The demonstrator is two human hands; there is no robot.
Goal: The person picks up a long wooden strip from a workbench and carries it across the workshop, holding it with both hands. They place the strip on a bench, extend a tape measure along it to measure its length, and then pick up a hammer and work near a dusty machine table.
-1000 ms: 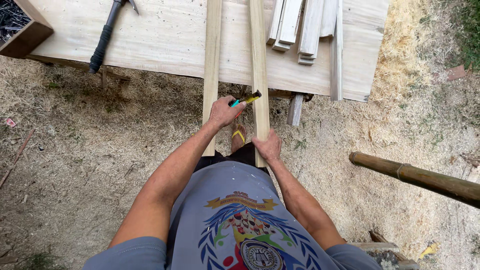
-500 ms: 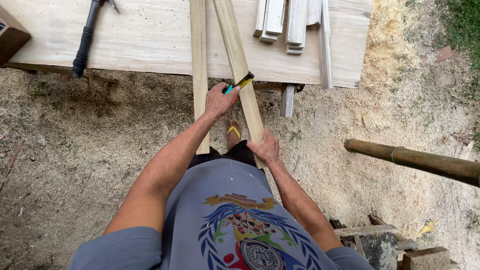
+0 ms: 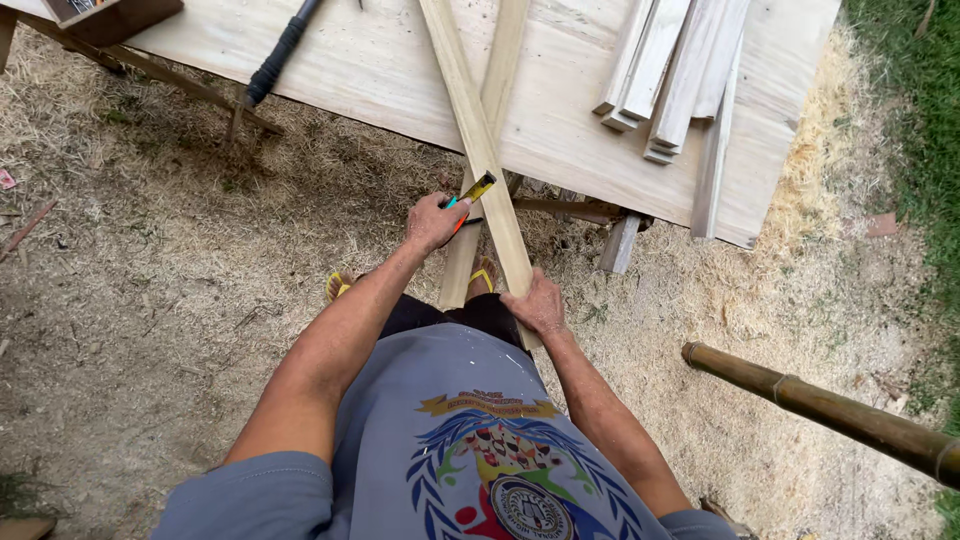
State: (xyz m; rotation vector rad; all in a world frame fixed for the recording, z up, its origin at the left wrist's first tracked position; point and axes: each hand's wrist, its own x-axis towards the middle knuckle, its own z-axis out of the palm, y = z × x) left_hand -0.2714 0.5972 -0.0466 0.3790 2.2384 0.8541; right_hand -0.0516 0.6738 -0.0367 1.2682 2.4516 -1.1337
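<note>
Two crossed wooden slats, one in each hand.
I am seeing the left hand [image 3: 434, 220] closing around a yellow pencil [image 3: 474, 189] against the under slat [image 3: 497, 75]; the right hand [image 3: 536, 303] is gripping the upper slat [image 3: 478, 140], which is lying tilted across the plywood table [image 3: 380, 70].

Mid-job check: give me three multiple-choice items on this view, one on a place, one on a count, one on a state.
1. Where does the black-handled tool lie?
A. on the plywood board
B. on the sawdust
C. on the bamboo pole

2. How many long wooden slats reach toward the person?
A. one
B. two
C. four

3. How do these slats lie?
A. crossed
B. parallel
C. stacked flat

Answers: 1 A, its handle rests on the board's top. 2 B, the left hand, holding a yellow pencil, is at one; the right hand grips the other. 3 A, they overlap above the board's edge.
</note>
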